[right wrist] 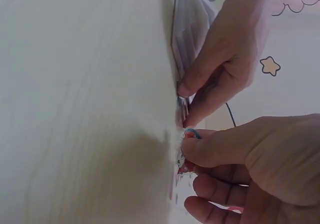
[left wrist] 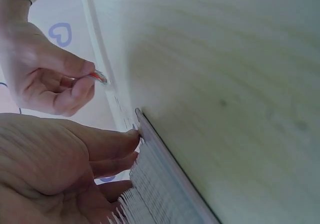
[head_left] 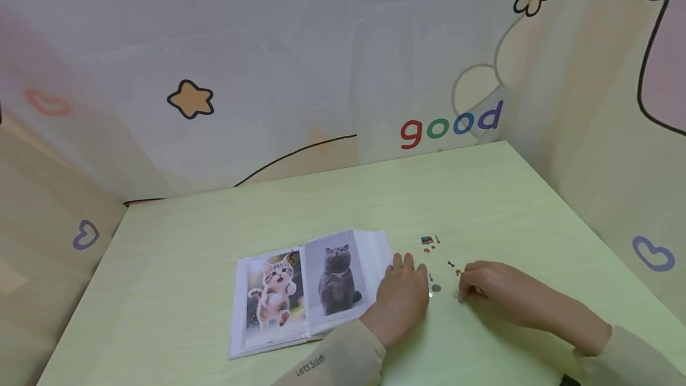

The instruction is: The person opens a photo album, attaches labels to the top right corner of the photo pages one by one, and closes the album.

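A photo album (head_left: 234, 314) lies spread on the table, showing a kitten photo (head_left: 276, 296) and a grey cat photo (head_left: 337, 279). My left hand (head_left: 404, 296) rests at its right edge, fingers extended. In the left wrist view the thumb of that hand touches the album's edge (left wrist: 157, 146), near the fanned page ends. To the right, my right hand (head_left: 495, 290) pinches a small clear piece with red and blue print, like a sticker (right wrist: 182, 161), between thumb and forefinger, just over the table. Several tiny coloured sticker-like shapes (head_left: 427, 240) lie between and beyond the hands.
The pale green table (head_left: 177, 267) meets a printed cloth backdrop (head_left: 268, 76) at the back and sides. A small round grey shape (head_left: 436, 288) lies between the two hands.
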`<control>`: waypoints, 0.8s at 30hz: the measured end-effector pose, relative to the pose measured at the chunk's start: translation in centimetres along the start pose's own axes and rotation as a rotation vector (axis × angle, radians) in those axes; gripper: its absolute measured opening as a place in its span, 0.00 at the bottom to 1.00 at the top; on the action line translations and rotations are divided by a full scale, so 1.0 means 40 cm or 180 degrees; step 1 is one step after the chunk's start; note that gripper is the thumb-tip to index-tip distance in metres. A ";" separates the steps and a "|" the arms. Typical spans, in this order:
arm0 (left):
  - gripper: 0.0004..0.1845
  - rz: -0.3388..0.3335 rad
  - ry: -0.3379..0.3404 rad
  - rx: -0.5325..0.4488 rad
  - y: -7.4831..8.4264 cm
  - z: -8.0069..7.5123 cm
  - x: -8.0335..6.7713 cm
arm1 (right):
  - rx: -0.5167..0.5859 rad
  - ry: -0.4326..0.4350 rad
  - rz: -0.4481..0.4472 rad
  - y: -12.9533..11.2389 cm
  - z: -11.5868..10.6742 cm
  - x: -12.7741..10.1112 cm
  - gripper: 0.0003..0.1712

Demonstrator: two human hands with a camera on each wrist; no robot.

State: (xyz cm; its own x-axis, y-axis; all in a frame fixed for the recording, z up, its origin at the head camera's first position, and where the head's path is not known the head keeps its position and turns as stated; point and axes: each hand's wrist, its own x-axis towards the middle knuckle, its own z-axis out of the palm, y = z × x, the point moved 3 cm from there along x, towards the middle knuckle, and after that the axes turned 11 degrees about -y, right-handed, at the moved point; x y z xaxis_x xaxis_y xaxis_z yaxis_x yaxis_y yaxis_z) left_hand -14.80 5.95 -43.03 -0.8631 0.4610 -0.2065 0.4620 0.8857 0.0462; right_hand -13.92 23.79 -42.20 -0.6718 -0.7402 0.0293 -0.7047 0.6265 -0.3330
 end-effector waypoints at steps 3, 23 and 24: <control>0.10 0.0004 0.0037 0.0036 0.001 0.001 0.000 | 0.0140 -0.0023 -0.0015 0.003 -0.007 -0.007 0.19; 0.19 -0.0099 0.0047 0.0130 0.006 0.006 0.004 | 0.1324 -0.0654 0.0263 0.038 -0.030 -0.004 0.07; 0.19 -0.0118 0.0057 0.0114 0.006 0.006 0.004 | 0.1292 -0.0645 0.0255 0.038 -0.031 -0.002 0.08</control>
State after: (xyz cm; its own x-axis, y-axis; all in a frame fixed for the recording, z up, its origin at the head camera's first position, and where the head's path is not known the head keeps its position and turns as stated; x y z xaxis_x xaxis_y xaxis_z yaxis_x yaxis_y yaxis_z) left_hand -14.78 6.25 -43.30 -0.8831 0.4291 -0.1899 0.4364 0.8998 0.0039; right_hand -15.22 25.11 -41.56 -0.6339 -0.7514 -0.1832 -0.4787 0.5672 -0.6702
